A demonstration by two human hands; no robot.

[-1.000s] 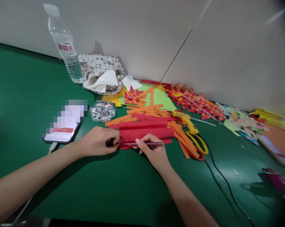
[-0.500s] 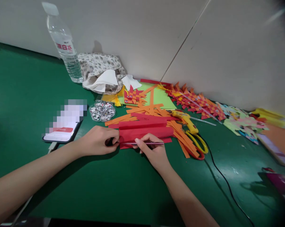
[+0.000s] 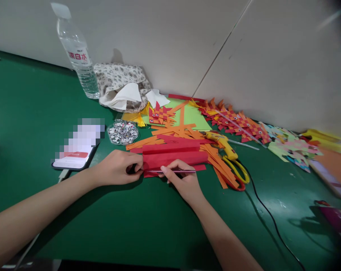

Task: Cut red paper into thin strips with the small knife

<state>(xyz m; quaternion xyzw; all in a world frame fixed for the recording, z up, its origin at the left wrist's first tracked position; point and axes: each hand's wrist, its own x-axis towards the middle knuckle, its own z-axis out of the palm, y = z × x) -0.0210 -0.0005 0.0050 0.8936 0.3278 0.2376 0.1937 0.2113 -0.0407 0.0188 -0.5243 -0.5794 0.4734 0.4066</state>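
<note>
A creased sheet of red paper (image 3: 173, 157) lies in front of me. My left hand (image 3: 121, 167) is closed, with its thumb and forefinger pinching the paper's near left corner. My right hand (image 3: 183, 180) grips the near edge, thumb on top and fingers bent behind. A thin, straight, pale-purplish line runs along that edge under the right thumb; it looks like a fold seen edge-on, though I cannot be sure. Beyond the sheet lie loose orange paper strips (image 3: 174, 130), with more red paper among them.
A yellow glue gun (image 3: 224, 145) and yellow-and-red scissor handles (image 3: 245, 175) lie right of the paper. Leftward are a phone (image 3: 74, 154) on a cable, a case of googly eyes (image 3: 122, 132), a tissue pouch (image 3: 116, 75) and a water bottle (image 3: 77, 56). Woven paper fish (image 3: 238, 122) line the wall.
</note>
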